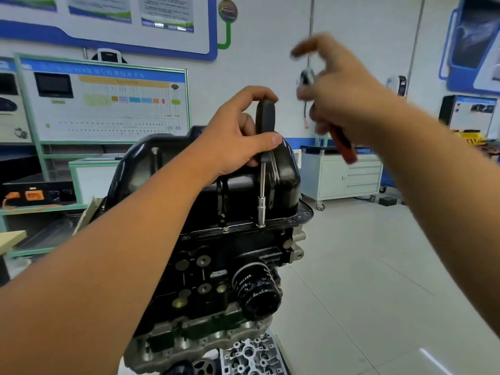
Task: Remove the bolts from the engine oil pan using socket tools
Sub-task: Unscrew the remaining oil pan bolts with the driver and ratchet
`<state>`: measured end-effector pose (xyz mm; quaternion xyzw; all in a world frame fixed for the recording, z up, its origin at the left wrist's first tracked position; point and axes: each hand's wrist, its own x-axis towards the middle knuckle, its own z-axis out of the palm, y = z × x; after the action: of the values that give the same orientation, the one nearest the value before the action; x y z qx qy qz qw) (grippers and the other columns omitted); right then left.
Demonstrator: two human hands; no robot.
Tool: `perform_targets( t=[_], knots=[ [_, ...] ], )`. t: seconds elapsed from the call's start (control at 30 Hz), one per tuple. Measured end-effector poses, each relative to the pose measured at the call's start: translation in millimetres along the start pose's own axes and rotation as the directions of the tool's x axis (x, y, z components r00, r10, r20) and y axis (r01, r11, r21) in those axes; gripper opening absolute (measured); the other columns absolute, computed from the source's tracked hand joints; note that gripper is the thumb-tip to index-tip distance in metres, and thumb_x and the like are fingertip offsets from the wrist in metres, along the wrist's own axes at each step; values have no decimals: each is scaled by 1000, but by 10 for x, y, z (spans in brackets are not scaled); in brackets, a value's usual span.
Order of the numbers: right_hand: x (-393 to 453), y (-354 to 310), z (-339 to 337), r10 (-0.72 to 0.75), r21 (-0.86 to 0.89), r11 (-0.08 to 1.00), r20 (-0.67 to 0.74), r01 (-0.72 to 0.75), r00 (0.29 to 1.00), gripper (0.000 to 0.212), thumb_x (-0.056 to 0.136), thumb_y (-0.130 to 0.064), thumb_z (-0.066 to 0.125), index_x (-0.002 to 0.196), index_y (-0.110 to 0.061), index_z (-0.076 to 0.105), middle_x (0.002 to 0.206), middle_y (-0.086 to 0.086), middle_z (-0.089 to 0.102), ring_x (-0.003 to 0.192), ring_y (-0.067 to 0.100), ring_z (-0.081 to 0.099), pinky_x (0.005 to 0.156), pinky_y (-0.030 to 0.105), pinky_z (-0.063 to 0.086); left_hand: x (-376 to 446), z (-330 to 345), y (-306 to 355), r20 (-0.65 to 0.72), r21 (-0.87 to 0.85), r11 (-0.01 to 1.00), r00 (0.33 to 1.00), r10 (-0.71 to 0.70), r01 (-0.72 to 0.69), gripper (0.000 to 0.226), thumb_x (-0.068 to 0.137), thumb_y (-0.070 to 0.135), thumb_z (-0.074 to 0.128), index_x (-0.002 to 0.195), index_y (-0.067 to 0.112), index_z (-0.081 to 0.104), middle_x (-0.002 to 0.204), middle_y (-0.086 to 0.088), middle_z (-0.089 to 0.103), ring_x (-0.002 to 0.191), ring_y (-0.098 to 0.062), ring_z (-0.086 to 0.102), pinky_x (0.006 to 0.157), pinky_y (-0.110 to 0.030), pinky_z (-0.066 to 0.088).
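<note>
Two hands up: your left hand (238, 131) grips the black driver (265, 117) handle, shaft upright, socket (261, 212) seated on a flange bolt at the oil pan's (167, 158) 5 o'clock edge. Your right hand (343, 96), blurred at 2 o'clock, curls round a red-handled tool (343, 144).

Two bare forearms come into the picture from the lower edge, and no sleeve shows on either of them. The left hand (238, 131) wears no glove, no ring and no watch. Its fingers (266, 139) have short, clean nails. The right hand (343, 96) is also uncovered, but it is blurred, so its small details cannot be told.
</note>
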<state>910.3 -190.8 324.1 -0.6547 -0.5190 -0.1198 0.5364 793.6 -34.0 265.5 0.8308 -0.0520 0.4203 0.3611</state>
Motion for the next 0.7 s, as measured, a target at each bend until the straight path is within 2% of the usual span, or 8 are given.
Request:
perform_targets(
  t=[0.07,0.13,0.23,0.3,0.4,0.5,0.57,0.7],
  knots=[
    [-194,249,249,66,46,997,44,-68,997,27,86,-4,61,97,-28,66,67,-1,56,38,12,44,42,28,44,15,6,8,-20,31,1000,1000,1,0,48,84,12,82,121,33,61,68,-24,50,59,-26,60,50,-31,57],
    [-419,532,489,119,140,983,23,-121,993,7,81,-17,68,82,-22,62,49,-8,49,36,14,43,42,27,41,37,8,-5,-30,42,999,1000,4,-3,45,86,15,81,124,30,63,83,-29,59,61,-22,65,47,-28,55],
    [-764,897,806,223,368,912,-72,-182,972,46,81,-46,68,62,-15,40,49,-4,30,39,18,32,48,29,32,67,11,-3,-41,-66,998,999,8,-10,20,102,21,62,121,26,67,109,-12,72,88,-22,75,50,-28,57],
    [-953,1029,961,250,412,892,-104,-187,963,56,83,-55,63,60,-13,34,55,3,26,46,18,28,52,33,28,85,2,-10,-61,-124,992,998,-9,2,12,105,20,56,110,23,66,113,-7,75,98,-23,74,53,-30,58],
    [-1006,1035,1078,155,337,935,-105,-111,982,57,85,-53,67,63,-4,50,52,2,39,49,19,38,53,34,35,196,-71,-8,-19,-129,992,1000,-11,8,6,99,17,65,101,15,60,102,-8,79,94,-25,76,58,-32,57],
    [-938,946,1040,33,125,992,-130,-16,991,45,81,-51,78,57,-17,62,46,-10,51,45,4,47,49,12,38,335,-101,20,-19,-69,998,1000,6,-7,20,83,14,80,88,15,61,78,-9,74,75,-31,74,50,-27,49],
    [-908,936,990,2,2,1000,-149,-2,989,45,76,-55,82,54,-21,62,48,-12,56,49,2,53,52,9,40,403,-72,-9,-9,-52,998,1000,25,-25,24,79,12,83,83,19,61,68,-2,61,57,-17,60,45,-23,42],
    [-882,953,963,-22,9,1000,-85,23,996,39,80,-46,82,58,-20,64,47,-14,53,46,3,49,49,14,39,423,-80,-67,145,-130,992,989,29,-10,6,93,22,73,93,18,70,75,-1,66,53,-8,53,43,-21,37]
  ],
)
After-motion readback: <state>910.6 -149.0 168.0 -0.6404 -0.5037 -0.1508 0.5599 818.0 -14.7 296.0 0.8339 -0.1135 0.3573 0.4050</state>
